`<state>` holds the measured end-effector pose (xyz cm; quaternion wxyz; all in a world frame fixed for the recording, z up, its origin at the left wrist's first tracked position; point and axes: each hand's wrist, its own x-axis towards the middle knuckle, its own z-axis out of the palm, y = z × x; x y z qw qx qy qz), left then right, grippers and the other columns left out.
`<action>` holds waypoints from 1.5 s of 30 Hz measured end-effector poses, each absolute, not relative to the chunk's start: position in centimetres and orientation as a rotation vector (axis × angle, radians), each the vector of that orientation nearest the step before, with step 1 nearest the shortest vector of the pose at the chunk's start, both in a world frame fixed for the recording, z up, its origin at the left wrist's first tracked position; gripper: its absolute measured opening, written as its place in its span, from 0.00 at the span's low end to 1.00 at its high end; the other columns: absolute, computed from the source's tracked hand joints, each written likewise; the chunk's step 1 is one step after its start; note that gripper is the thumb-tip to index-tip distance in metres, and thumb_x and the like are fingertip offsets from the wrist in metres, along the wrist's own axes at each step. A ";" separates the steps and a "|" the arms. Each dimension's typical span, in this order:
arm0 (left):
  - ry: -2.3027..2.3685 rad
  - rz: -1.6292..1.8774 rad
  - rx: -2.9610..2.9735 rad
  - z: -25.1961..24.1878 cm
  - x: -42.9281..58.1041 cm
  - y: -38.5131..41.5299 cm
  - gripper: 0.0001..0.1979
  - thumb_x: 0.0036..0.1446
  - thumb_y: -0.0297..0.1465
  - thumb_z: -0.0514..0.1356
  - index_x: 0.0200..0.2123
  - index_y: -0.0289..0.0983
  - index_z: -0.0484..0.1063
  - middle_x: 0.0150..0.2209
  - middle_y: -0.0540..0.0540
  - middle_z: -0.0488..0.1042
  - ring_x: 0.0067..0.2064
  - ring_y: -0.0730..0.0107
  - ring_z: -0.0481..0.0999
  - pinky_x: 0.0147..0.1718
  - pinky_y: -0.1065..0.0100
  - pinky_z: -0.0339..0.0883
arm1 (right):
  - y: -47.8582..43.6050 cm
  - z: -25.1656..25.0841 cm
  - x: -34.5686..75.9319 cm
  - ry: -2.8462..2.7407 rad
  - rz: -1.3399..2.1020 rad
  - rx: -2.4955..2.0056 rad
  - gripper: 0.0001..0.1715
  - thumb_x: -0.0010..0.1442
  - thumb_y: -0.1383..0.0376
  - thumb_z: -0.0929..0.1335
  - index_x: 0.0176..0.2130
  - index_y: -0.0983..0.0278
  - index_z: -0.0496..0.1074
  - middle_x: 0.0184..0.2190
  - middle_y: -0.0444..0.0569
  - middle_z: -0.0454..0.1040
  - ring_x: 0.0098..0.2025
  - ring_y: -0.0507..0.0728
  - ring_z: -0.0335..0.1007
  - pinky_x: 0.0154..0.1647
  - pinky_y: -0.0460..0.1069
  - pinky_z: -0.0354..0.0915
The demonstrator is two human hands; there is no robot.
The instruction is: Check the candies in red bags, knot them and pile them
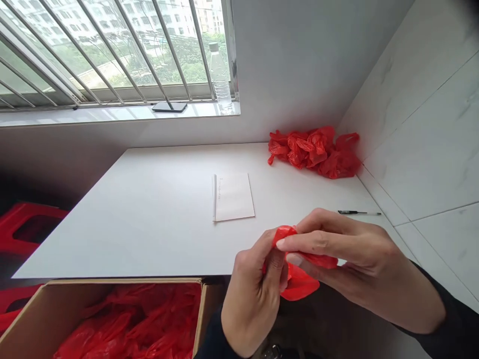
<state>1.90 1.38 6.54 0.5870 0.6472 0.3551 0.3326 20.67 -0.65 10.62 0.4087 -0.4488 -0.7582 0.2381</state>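
Between my hands, over the table's front edge, is a crumpled red plastic bag [300, 283]. My left hand [256, 294] is closed around one part of it, thumb up. From the right, my right hand [348, 254] pinches the bag between thumb and fingers, its fingertips close to my left thumb. Part of the bag hangs below my fingers, and some of it is hidden inside my hands.
Knotted red plastic bags [314, 152] lie in the table's far right corner. A notepad [235, 197] and a pen [357, 213] rest on the white table [160, 214]. At front left stands a cardboard box [33, 319] of red bags. The sill holds a phone [169, 106] and bottle [220, 80].
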 end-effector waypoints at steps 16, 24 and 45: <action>0.789 0.637 1.445 8.0 1.0 2.4 0.21 0.71 0.44 0.47 0.29 0.39 0.65 0.22 0.52 0.58 0.25 0.73 0.58 0.26 0.66 0.58 | 0.8 10.1 20.3 -1.905 0.658 -1.214 0.12 0.69 0.64 0.67 0.50 0.54 0.76 0.43 0.47 0.78 0.44 0.56 0.75 0.43 0.51 0.74; 0.728 0.754 1.390 7.3 -0.1 3.3 0.10 0.66 0.34 0.57 0.33 0.37 0.73 0.32 0.45 0.72 0.35 0.67 0.70 0.36 0.64 0.67 | 0.4 8.3 19.5 -1.792 0.849 -1.150 0.08 0.70 0.62 0.66 0.44 0.55 0.76 0.35 0.45 0.77 0.40 0.54 0.74 0.42 0.50 0.71; 0.901 1.174 2.369 1.5 -1.6 4.6 0.32 0.63 0.22 0.59 0.68 0.47 0.62 0.62 0.40 0.70 0.61 0.55 0.70 0.54 0.53 0.71 | 4.0 4.5 19.5 -1.753 1.022 -1.220 0.15 0.71 0.57 0.64 0.38 0.63 0.75 0.34 0.46 0.77 0.37 0.53 0.72 0.41 0.49 0.68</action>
